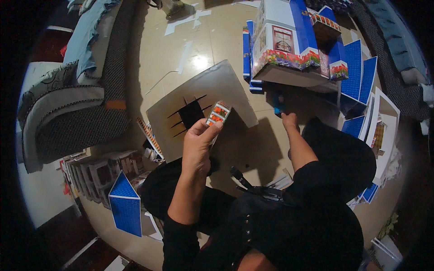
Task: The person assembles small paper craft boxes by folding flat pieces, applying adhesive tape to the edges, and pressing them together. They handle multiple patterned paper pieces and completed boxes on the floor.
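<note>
Between its thumb and fingers, my left hand (201, 135) holds a small printed piece (218, 112) with orange flowers and white frames. Below that piece lies a grey board (220, 79) with a dark square and slits. My right hand (290, 122) reaches down to the floor on the right, at a small blue object (278, 104) in shadow; whether its fingers grip that object is unclear. Beyond it stands a model house (283, 42) with white walls, blue roof parts and printed flowers along its base.
Blue roof-patterned panels (352, 71) and an open white box (390, 125) stand at the right. A blue folded piece (125, 210) and a row of upright printed panels (98, 176) are at lower left. Sofas (81, 125) flank the tiled floor, which has white tape strips (185, 57).
</note>
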`<action>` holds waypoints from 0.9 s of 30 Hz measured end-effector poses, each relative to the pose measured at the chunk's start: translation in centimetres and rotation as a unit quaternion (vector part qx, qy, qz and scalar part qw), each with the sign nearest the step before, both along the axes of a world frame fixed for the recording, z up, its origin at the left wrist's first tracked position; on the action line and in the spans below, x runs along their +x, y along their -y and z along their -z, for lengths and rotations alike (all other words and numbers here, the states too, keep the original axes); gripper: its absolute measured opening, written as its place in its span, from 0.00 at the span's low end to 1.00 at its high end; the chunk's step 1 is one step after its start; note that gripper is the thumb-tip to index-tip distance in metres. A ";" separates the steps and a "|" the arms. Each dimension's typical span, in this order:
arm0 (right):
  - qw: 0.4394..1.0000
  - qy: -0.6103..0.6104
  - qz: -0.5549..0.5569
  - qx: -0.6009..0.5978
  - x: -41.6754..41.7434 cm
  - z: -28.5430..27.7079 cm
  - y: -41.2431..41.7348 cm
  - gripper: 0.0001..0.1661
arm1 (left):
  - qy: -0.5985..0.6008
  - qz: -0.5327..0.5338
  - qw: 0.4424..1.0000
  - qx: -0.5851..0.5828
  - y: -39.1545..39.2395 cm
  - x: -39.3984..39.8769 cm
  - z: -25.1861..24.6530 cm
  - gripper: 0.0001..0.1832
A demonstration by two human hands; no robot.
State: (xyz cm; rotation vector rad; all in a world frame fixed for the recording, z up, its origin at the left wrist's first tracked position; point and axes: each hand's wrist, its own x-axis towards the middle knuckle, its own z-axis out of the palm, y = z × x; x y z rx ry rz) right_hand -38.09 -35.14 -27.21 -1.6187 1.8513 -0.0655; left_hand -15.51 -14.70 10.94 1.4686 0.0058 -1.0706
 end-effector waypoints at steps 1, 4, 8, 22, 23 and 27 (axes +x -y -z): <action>0.999 -0.032 -0.008 0.019 -0.3 -0.3 -0.2 0.22 | -0.007 -0.002 1.000 -0.007 0.2 -0.1 -0.1 0.08; 0.994 -0.078 -0.065 0.038 -2.5 0.4 -1.6 0.20 | -0.012 -0.006 1.000 -0.022 0.5 0.0 -0.4 0.08; 0.984 0.112 -0.137 0.010 -4.0 0.7 -2.9 0.16 | -0.014 0.001 1.000 -0.021 0.4 0.1 0.0 0.08; 0.796 0.552 -0.247 -0.007 9.0 -33.8 -6.0 0.03 | -0.001 0.002 0.998 -0.070 0.1 0.1 0.9 0.10; 0.787 0.541 -0.295 -0.029 9.6 -35.1 -6.9 0.04 | 0.005 -0.005 0.997 -0.080 0.1 0.0 1.3 0.09; 0.788 0.510 -0.342 -0.033 11.1 -36.7 -8.4 0.05 | 0.020 0.014 0.993 -0.115 -0.1 0.1 3.0 0.09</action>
